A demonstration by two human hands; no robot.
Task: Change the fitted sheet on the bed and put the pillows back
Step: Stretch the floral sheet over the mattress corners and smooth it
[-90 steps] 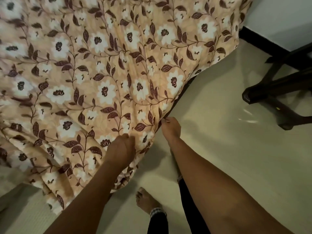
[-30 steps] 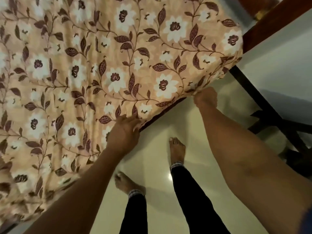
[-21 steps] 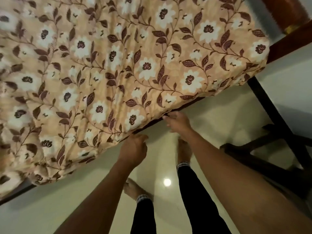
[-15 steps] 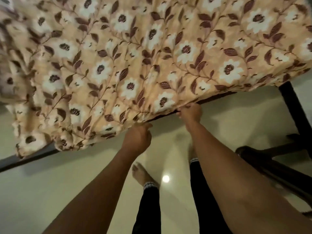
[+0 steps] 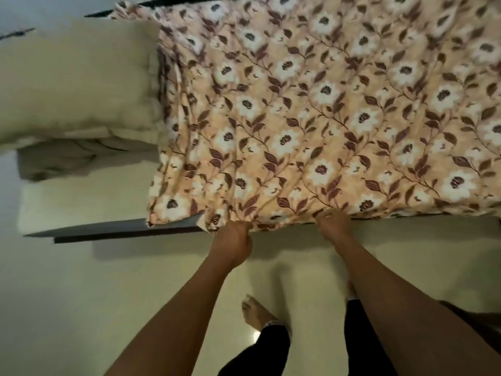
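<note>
A peach fitted sheet (image 5: 325,109) with white flowers and brown leaves covers most of the mattress. Its left end is loose and bunched, leaving the pale bare mattress (image 5: 81,202) showing there. Along the near side my left hand (image 5: 233,241) grips the sheet's hem, fingers curled into the cloth. My right hand (image 5: 332,222) holds the hem a little further right, fingertips tucked under the edge. A cream pillow (image 5: 73,82) lies at the left end of the bed, on top of a crumpled greyish cloth (image 5: 62,158).
The dark bed frame (image 5: 113,232) runs under the mattress along the near side. I stand barefoot on a glossy pale floor (image 5: 108,308) close to the bed. A dark skirting strip (image 5: 16,33) shows at top left.
I have stepped left along the bedside, both hands sliding along the hem. The pillow and bare mattress end have come into view, and the dark furniture on the right has left it.
</note>
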